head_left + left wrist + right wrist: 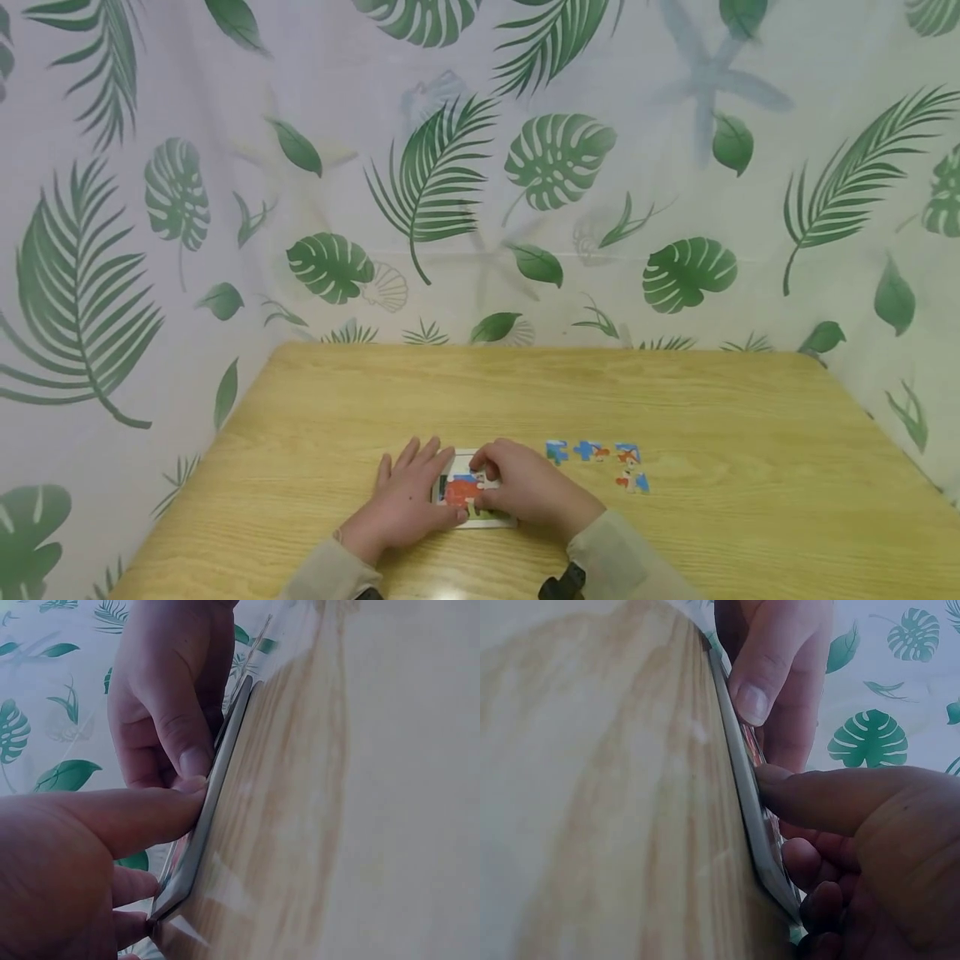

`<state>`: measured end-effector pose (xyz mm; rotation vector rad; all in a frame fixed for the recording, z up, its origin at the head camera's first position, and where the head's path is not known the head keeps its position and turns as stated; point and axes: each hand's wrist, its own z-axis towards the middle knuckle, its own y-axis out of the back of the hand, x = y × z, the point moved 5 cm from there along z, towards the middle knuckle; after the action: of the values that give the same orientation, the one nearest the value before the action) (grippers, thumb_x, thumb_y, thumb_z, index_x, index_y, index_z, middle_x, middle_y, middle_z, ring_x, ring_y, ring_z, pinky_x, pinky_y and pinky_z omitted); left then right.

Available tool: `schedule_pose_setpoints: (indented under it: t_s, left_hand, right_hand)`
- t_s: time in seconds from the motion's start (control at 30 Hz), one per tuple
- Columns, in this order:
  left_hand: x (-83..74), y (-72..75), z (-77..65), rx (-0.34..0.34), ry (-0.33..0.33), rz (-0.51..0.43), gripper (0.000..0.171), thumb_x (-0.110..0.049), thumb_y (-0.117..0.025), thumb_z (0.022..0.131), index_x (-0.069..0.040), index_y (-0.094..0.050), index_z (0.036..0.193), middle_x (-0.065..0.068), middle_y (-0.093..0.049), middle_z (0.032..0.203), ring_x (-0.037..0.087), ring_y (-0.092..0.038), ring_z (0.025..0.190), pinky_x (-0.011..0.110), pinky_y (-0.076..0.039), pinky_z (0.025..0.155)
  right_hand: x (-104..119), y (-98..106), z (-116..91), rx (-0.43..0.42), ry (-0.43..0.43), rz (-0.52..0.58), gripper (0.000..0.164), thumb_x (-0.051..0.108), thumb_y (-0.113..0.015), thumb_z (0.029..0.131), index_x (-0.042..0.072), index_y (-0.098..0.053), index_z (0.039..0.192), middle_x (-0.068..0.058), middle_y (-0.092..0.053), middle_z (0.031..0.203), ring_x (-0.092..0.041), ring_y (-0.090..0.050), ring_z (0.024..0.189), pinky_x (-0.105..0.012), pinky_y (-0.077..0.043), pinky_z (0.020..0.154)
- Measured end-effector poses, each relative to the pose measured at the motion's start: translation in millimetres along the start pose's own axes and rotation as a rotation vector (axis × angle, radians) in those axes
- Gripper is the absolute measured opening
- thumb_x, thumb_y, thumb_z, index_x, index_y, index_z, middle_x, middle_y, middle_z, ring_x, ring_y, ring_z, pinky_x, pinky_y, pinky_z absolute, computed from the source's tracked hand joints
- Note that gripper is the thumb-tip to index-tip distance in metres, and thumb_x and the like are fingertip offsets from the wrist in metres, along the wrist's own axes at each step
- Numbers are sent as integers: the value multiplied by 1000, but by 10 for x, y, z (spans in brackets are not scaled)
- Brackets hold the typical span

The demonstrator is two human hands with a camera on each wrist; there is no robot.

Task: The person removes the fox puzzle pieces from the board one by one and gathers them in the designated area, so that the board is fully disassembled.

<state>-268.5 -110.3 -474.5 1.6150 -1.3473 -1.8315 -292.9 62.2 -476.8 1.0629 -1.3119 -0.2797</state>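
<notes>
A small jigsaw puzzle in a white-edged tray [489, 524] lies flat on the table, with red, blue and green picture parts showing inside. My left hand [408, 500] rests along the tray's left side, fingers spread and straight, its thumb touching the near edge. Over the tray's right part, my right hand [536, 487] has curled fingers and pinches a puzzle piece [487, 481] between thumb and forefinger, low over the picture. In the right wrist view, the right thumb [810, 796] reaches over the tray's near rim [739, 761]. The hands hide much of the picture.
Several loose puzzle pieces [557, 451] in blue, white and orange lie right of the tray, beyond the right wrist. The wooden table [375, 392] meets a leaf-patterned cloth [450, 300] at its back and sides. A dark band [562, 583] sits at the right sleeve.
</notes>
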Motion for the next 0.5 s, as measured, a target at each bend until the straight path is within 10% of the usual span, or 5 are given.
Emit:
schedule_pose_setpoints:
  t_s: [0.5]
  left_hand:
    - [-23, -4, -11, -40, 6, 15, 88, -49, -77, 84, -10, -43, 155, 17, -28, 163, 44, -12, 151, 74, 1, 111]
  right_hand:
    - [56, 2, -37, -22, -13, 56, 39, 26, -83, 84, 14, -65, 117, 4, -61, 106, -16, -59, 96, -42, -51, 87]
